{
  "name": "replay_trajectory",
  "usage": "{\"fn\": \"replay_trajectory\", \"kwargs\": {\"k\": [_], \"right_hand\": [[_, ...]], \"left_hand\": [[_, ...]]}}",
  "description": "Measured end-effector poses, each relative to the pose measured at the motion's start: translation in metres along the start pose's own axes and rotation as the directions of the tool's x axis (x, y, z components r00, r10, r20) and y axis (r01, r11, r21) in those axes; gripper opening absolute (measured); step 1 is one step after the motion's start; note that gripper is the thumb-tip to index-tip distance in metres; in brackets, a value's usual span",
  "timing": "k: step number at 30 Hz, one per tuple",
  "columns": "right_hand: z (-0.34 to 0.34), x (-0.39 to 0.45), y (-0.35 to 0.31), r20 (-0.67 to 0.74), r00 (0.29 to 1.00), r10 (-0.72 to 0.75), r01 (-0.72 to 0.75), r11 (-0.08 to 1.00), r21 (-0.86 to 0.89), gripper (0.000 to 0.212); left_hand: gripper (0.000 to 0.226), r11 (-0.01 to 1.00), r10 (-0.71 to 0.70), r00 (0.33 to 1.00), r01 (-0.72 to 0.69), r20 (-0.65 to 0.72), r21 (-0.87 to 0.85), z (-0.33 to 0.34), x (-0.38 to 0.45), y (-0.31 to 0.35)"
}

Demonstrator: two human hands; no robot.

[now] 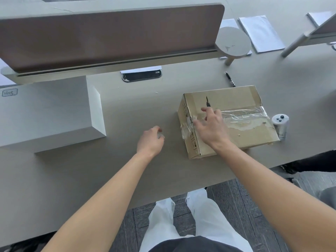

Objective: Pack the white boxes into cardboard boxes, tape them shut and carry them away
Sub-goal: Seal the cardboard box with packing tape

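Both arms reach over the desk [181, 84]. Right hand [211, 126] pinches a dark pen-like tool over the taped carton [236, 135]; left hand [151, 140] curls round a tape scrap. White box [47, 113] lies unpacked at left; carrying remains.

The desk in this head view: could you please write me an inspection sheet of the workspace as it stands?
Surface: grey desk, matte.
Job's things: brown cardboard box, closed, clear tape across its top seam; large white box at left, handwritten label.
Clutter: black pen behind the cardboard box; small white cylinder with black buttons at its right; white paper sheets far right.
Hands: left hand curled round a small clear wad; right hand on the box top, fingers on a thin dark tool.
Cables: nothing seen; oval grommet.
Surroundings: brown divider panel; dark floor.
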State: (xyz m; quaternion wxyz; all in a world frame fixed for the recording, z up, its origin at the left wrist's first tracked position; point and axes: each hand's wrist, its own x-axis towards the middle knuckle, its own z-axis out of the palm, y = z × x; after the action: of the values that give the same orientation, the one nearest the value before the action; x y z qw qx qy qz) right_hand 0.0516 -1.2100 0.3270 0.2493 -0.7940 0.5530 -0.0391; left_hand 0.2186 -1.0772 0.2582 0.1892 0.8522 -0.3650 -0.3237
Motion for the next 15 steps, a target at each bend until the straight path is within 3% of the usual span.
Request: {"fn": "replay_trajectory", "kwargs": {"k": [3, 8, 15], "right_hand": [[0.019, 0.0, -0.004, -0.047, 0.999, -0.015, 0.008, 0.989, -0.147, 0.063], [0.027, 0.0, -0.006, -0.078, 0.995, -0.056, 0.025, 0.934, -0.355, 0.07], [0.034, 0.0, -0.01, -0.056, 0.996, -0.069, 0.038, 0.9, -0.434, 0.073]], "left_hand": [[0.038, 0.986, 0.039, 0.998, -0.028, -0.059, 0.165, 0.002, -0.001, -0.012], [0.041, 0.948, 0.056, 0.996, -0.033, -0.065, 0.317, 0.009, 0.002, -0.031], [0.037, 0.883, 0.079, 0.996, -0.087, 0.035, 0.462, 0.026, 0.002, -0.032]]}}
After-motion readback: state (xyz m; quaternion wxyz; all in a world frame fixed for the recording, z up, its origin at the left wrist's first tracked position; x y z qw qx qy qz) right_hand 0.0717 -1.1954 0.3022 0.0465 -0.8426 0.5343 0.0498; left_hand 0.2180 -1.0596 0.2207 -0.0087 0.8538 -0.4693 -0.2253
